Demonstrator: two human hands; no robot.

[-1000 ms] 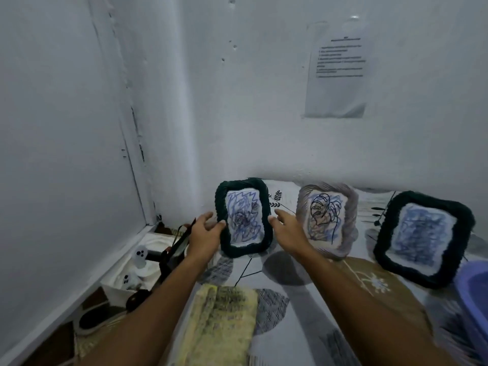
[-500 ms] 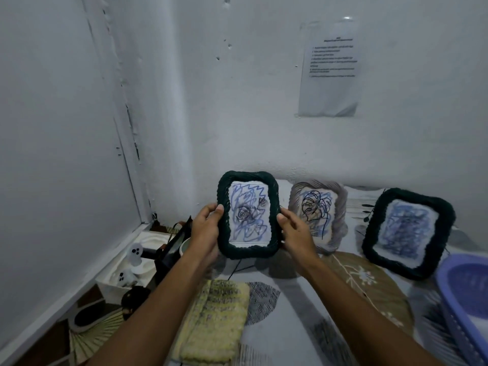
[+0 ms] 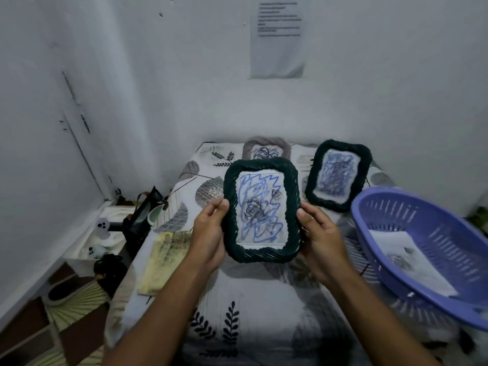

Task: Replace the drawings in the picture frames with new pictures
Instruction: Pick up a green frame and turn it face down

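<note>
Currently my left hand (image 3: 208,241) grips the left long edge of the dark green frame (image 3: 261,211), thumb hooked over the front of the braided rim and the remaining fingers curled behind it; my right hand (image 3: 320,243) clamps the right long edge the same way, thumb tip on the front of the rim. I hold the frame clear of the bed, upright and facing me, long axis vertical with a slight lean, and the blue scribble drawing (image 3: 260,210) sits behind its glazing. Both hands sit equally near, one per side, so neither has the advantage; in my judgement the coming move depends on the back panel, which faces away from me and is hidden, so the frame must be turned over before the drawing can come out.

Outward from the grip: a grey frame (image 3: 266,149) stands directly behind the held one, mostly covered by it, and a second dark green frame (image 3: 339,175) leans near the wall to the right, each with a scribble inside. A purple basket (image 3: 422,249) lies just right of my right hand, holding a sheet of paper (image 3: 406,260), probably a replacement picture. A yellow cloth (image 3: 165,260) lies on the patterned bedsheet (image 3: 253,307) left of my left forearm. Nothing blocks the sheet below the frame as a laying-down spot
</note>
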